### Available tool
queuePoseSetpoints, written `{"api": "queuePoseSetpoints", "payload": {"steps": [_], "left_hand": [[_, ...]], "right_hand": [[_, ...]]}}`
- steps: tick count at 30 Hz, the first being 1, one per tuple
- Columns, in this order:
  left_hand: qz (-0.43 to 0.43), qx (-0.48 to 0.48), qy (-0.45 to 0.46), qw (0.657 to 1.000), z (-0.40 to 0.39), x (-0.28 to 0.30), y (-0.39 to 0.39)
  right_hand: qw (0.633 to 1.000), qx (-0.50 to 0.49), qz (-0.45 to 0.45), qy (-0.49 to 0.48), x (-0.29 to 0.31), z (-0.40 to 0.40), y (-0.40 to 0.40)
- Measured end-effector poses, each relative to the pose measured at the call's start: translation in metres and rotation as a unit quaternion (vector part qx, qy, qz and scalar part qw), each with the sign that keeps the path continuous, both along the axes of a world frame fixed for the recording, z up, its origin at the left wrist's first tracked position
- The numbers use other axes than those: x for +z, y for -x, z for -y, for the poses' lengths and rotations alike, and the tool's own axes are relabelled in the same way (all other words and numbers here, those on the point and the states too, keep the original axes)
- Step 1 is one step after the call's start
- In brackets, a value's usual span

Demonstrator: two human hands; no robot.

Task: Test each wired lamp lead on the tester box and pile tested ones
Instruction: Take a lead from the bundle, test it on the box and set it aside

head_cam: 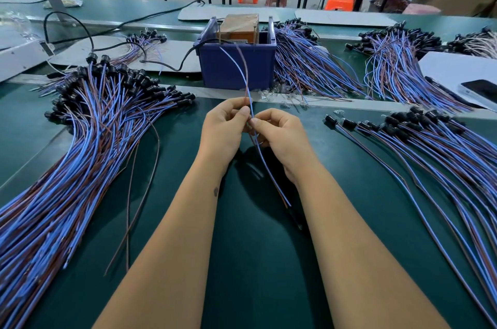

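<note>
My left hand (224, 129) and my right hand (279, 135) meet at the table's middle, and both pinch one lamp lead (243, 73) of blue and brown wire. Its two wire ends arch up and reach into the blue tester box (238, 62) just behind my hands. The lead's lower part trails down between my forearms toward me. A large pile of leads (80, 145) with black lamp sockets lies at my left. Another spread of leads (430, 151) lies at my right.
More lead bundles (309, 59) lie behind and right of the box, with small clear bulbs (277, 94) scattered at its foot. A black cable (129, 46) runs to the box from the left. A phone (481, 90) lies on white sheets at far right.
</note>
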State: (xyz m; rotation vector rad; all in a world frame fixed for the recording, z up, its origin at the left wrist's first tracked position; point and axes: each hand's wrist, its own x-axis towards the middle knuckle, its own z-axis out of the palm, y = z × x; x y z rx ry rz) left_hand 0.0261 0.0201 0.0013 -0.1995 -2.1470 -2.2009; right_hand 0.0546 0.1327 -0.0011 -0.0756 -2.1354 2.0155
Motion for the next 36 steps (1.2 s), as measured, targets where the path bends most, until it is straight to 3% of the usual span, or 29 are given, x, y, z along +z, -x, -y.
{"api": "queuePoseSetpoints", "payload": {"steps": [5,19,36], "left_hand": [[-0.012,0.023,0.039,0.999,0.001,-0.003,0.001],[0.013,0.14,-0.032,0.99,0.009,0.001,0.004],[0.027,0.144,-0.05,0.988,0.012,0.001,0.005]], "right_hand": [[0.999,-0.038,-0.015,-0.006,0.001,-0.003,-0.001],[0.995,-0.09,-0.023,0.032,0.002,-0.01,0.001],[0.993,-0.108,-0.019,0.032,0.0,-0.012,0.001]]}}
